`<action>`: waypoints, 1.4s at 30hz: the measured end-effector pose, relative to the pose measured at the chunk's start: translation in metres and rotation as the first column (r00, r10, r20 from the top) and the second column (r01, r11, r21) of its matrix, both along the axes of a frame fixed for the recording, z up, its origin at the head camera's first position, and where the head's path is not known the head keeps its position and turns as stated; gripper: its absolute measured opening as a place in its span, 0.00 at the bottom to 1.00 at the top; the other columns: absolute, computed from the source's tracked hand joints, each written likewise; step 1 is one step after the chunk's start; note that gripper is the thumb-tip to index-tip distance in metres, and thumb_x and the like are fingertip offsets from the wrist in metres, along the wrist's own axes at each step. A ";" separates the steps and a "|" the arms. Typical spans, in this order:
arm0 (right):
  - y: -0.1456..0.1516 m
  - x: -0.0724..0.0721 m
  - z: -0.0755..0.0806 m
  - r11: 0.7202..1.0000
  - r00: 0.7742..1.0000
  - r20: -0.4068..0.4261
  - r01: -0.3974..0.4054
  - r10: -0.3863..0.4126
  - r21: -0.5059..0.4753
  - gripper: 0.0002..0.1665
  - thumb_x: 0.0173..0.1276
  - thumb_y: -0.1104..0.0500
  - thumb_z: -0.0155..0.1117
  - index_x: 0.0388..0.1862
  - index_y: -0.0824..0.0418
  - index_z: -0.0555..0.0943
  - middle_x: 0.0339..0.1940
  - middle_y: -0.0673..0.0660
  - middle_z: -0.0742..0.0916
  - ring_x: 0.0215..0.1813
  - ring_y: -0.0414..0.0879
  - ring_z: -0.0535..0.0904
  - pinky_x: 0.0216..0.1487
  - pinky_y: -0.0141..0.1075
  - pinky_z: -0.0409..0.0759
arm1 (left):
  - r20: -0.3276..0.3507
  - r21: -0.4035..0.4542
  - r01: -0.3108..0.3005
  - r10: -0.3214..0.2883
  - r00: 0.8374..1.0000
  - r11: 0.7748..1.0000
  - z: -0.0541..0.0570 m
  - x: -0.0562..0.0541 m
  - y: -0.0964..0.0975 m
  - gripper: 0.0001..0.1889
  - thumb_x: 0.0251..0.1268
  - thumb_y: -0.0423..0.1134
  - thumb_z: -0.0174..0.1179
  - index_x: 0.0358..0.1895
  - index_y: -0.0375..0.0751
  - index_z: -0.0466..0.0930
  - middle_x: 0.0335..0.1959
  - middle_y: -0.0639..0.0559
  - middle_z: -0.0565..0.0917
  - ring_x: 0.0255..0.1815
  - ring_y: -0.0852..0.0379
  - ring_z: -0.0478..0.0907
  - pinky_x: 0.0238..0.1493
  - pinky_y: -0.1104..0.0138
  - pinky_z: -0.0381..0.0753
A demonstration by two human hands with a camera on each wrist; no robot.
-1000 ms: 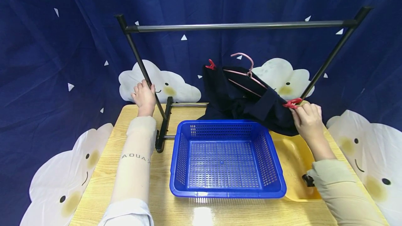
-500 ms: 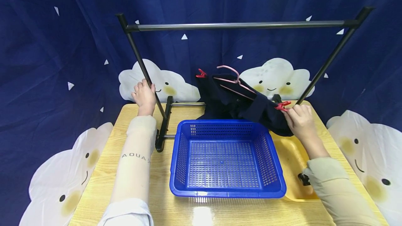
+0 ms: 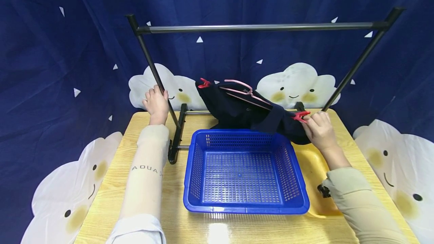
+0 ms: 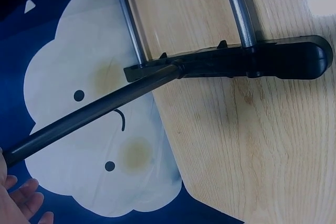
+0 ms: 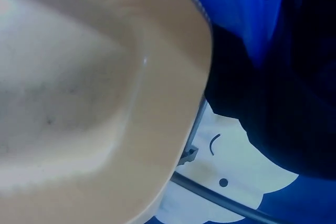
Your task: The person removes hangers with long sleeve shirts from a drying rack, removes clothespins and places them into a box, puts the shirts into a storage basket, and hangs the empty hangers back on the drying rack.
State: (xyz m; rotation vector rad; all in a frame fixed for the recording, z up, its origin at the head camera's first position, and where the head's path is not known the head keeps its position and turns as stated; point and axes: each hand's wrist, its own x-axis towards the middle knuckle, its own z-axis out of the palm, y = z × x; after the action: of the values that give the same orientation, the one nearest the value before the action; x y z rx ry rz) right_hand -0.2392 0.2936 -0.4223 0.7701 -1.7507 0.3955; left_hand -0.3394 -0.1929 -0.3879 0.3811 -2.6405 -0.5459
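Observation:
My left hand (image 3: 156,103) grips the left post (image 3: 147,55) of a black clothes rack; the left wrist view shows loosely bent fingers beside the post (image 4: 100,111). A dark garment (image 3: 230,108) hangs from a pink hanger (image 3: 250,92) behind the blue basket. One red clothespin (image 3: 205,83) sits at its left corner, another red clothespin (image 3: 301,116) at its right. Beside that right clothespin, my right hand (image 3: 320,131) pinches the garment's corner; fingertips are partly hidden. Dark cloth (image 5: 247,77) also shows in the right wrist view.
The blue perforated basket (image 3: 245,210) stands on the wooden table (image 3: 112,183). A yellow basin (image 3: 310,161) is partly under my right forearm, with a small black object (image 3: 323,190). The rack's top bar (image 3: 257,28) spans above. A starry curtain (image 3: 84,21) hangs behind.
My right hand has moved left and slightly down. The garment, hanger and clothespins have shifted left with it, and the hanger's hook has lowered. My left hand has stayed put.

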 end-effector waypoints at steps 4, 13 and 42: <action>-0.007 0.000 0.005 0.999 0.998 -0.046 -0.037 0.036 -0.021 0.22 0.70 0.53 0.50 0.23 0.70 0.72 0.17 0.62 0.69 0.21 0.60 0.62 0.26 0.49 0.57 | 0.010 0.018 0.004 -0.004 1.000 1.000 0.001 0.000 0.001 0.23 0.70 0.49 0.43 0.56 0.34 0.65 0.52 0.35 0.72 0.56 0.38 0.64 0.51 0.48 0.62; -0.023 0.004 0.016 0.993 0.989 -0.110 -0.104 0.096 -0.061 0.21 0.70 0.54 0.51 0.24 0.70 0.72 0.17 0.62 0.69 0.21 0.60 0.60 0.26 0.50 0.57 | -0.007 0.015 0.007 -0.007 1.000 1.000 -0.001 0.000 0.003 0.22 0.70 0.49 0.43 0.56 0.33 0.65 0.52 0.35 0.72 0.56 0.37 0.64 0.50 0.47 0.62; -0.073 0.023 0.032 0.922 0.960 -0.229 -0.229 0.161 -0.313 0.23 0.67 0.55 0.55 0.19 0.72 0.68 0.17 0.65 0.71 0.21 0.63 0.60 0.28 0.49 0.61 | 0.060 0.052 0.016 -0.019 0.998 0.999 -0.002 0.005 0.002 0.29 0.65 0.48 0.41 0.63 0.30 0.59 0.60 0.35 0.67 0.61 0.40 0.58 0.56 0.49 0.55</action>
State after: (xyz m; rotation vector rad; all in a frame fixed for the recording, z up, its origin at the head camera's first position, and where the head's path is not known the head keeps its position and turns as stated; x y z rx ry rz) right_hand -0.2158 0.2210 -0.3907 0.7103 -1.3734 0.7102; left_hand -0.3349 -0.1911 -0.3897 0.3958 -2.6942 -0.6183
